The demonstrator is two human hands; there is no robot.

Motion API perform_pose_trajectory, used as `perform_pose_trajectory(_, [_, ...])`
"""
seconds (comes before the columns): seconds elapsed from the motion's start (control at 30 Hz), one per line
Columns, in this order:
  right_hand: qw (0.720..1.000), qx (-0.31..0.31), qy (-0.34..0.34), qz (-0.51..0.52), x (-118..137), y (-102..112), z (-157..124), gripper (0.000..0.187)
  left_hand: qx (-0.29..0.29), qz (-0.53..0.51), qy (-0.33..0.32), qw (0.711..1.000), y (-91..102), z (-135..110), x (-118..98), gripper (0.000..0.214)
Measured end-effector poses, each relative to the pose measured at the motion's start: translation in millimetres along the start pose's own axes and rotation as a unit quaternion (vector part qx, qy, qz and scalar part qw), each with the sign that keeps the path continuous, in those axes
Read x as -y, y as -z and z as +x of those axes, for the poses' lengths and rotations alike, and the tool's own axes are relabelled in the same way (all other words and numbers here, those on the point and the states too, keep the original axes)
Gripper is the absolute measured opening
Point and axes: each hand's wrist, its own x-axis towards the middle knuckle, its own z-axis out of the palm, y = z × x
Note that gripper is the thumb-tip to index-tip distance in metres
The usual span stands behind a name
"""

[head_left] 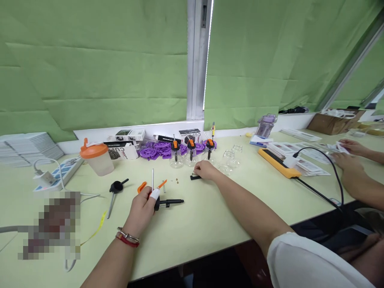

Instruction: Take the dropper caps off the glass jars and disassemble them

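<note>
My left hand (147,202), a white wrap on one finger, is closed around a black plastic assembly (171,202). A thin upright metal rod (153,180) and a pointed orange piece (162,184) stick out of the same grip. My right hand (205,170) pinches at a small black strip (196,177) on the table; a tiny pale coil-like bit shows by the fingertips, which hide most of it. Small brass-coloured bits (177,181) and a screw lie between my hands. An orange hook-shaped part (142,187) is beside my left hand.
Behind my hands stand clear glass jars (176,161), several with black-and-orange tops, before purple plastic parts (150,152). An orange-lidded cup (97,159), black funnel-like part (117,186) and power strip (63,172) are left. Right are a yellow-edged strip (277,163) and another person's hands (348,160).
</note>
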Motion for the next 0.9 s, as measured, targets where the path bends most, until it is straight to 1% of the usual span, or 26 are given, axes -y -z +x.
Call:
perform_pose_trajectory(0.07, [0.999, -0.022, 0.022, 0.026, 10, -1, -11, 0.021, -0.003, -0.007, 0.003, 1.0, -0.7, 1, 0, 0.034])
perform_pose_trajectory(0.1, [0.997, -0.026, 0.042, 0.06, 18, -3, -19, 0.026, -0.005, -0.013, 0.007, 1.0, -1.3, 1, 0, 0.034])
perform_pose_trajectory(0.13, [0.992, -0.014, 0.066, 0.107, 26, -6, -28, 0.032, -0.005, -0.022, 0.011, 1.0, -2.1, 1, -1, 0.034])
perform_pose_trajectory(0.2, [0.973, 0.07, 0.11, 0.188, 45, -15, -50, 0.037, -0.006, -0.048, 0.02, 0.999, -4.1, 1, -2, 0.035])
perform_pose_trajectory(0.23, [0.962, 0.11, 0.131, 0.212, 53, -20, -60, 0.035, -0.007, -0.066, 0.025, 0.998, -5.1, 0, -3, 0.036])
perform_pose_trajectory(0.27, [0.955, 0.136, 0.142, 0.223, 61, -25, -70, 0.029, -0.006, -0.083, 0.028, 0.996, -5.9, 0, -3, 0.037])
perform_pose_trajectory(0.33, [0.957, 0.128, 0.134, 0.221, 71, -34, -86, 0.02, 0.002, -0.12, 0.023, 0.993, -6.2, -1, -3, 0.039])
perform_pose_trajectory(0.37, [0.959, 0.121, 0.121, 0.227, 73, -36, -91, 0.017, 0.008, -0.137, 0.01, 0.99, -5.5, -2, -3, 0.041])
perform_pose_trajectory(0.43, [0.953, 0.114, 0.086, 0.266, 74, -38, -97, 0.017, 0.011, -0.151, -0.052, 0.987, -2.5, -4, -2, 0.048])
perform_pose_trajectory(0.47, [0.944, 0.117, 0.066, 0.3, 73, -37, -99, 0.018, 0.008, -0.139, -0.098, 0.985, -0.6, -5, -2, 0.054])
perform_pose_trajectory(0.53, [0.917, 0.137, 0.039, 0.374, 69, -33, -100, 0.024, 0.014, -0.067, -0.19, 0.979, 2.7, -7, -4, 0.065])
perform_pose_trajectory(0.6, [0.886, 0.167, 0.032, 0.432, 64, -29, -101, 0.032, 0.037, 0.035, -0.247, 0.968, 4.0, -8, -6, 0.063])
perform_pose_trajectory(0.67, [0.863, 0.189, 0.039, 0.467, 60, -28, -102, 0.039, 0.053, 0.115, -0.268, 0.955, 3.6, -9, -9, 0.052])
perform_pose_trajectory(0.7, [0.856, 0.193, 0.045, 0.477, 59, -28, -102, 0.041, 0.051, 0.142, -0.274, 0.95, 3.3, -9, -11, 0.048])
perform_pose_trajectory(0.77, [0.852, 0.186, 0.058, 0.486, 58, -28, -102, 0.043, 0.027, 0.183, -0.282, 0.941, 3.3, -11, -14, 0.044])
perform_pose_trajectory(0.83, [0.857, 0.152, 0.08, 0.485, 61, -26, -103, 0.041, -0.018, 0.225, -0.27, 0.936, 4.5, -14, -18, 0.044])
perform_pose_trajectory(0.9, [0.872, 0.08, 0.116, 0.469, 65, -22, -106, 0.034, -0.071, 0.26, -0.238, 0.933, 5.8, -19, -24, 0.042])
